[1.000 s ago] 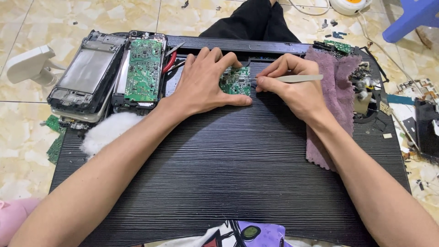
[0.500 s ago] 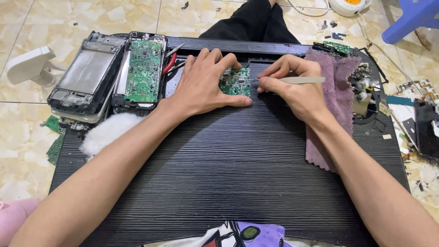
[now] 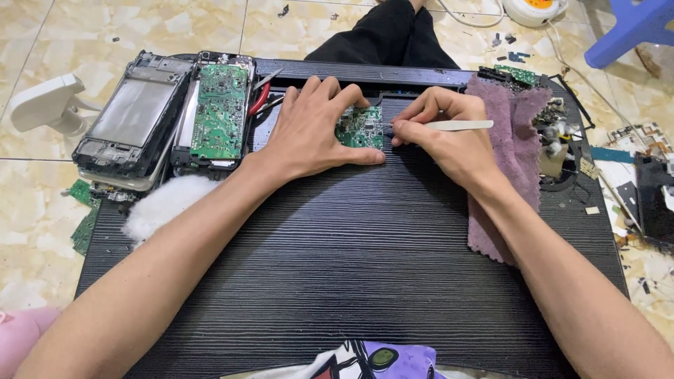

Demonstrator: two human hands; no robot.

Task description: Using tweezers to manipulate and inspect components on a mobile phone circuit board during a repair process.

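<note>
Nothing had shifted since a moment before: both hands stayed planted on the small green circuit board (image 3: 361, 129).

Left hand (image 3: 312, 126) lay flat, fingers spread, pinning the board to the black ribbed board (image 3: 351, 267); right hand (image 3: 449, 133) pinched pale tweezers (image 3: 460, 125), tips at the board's right edge, beside the purple cloth (image 3: 509, 140).

A small green circuit board (image 3: 361, 130) lies flat between thumb and fingers of the left hand (image 3: 312, 126), while pale tweezers (image 3: 449, 125), pinched in the right hand's (image 3: 449, 137) fingertips, touch its right edge.
</note>
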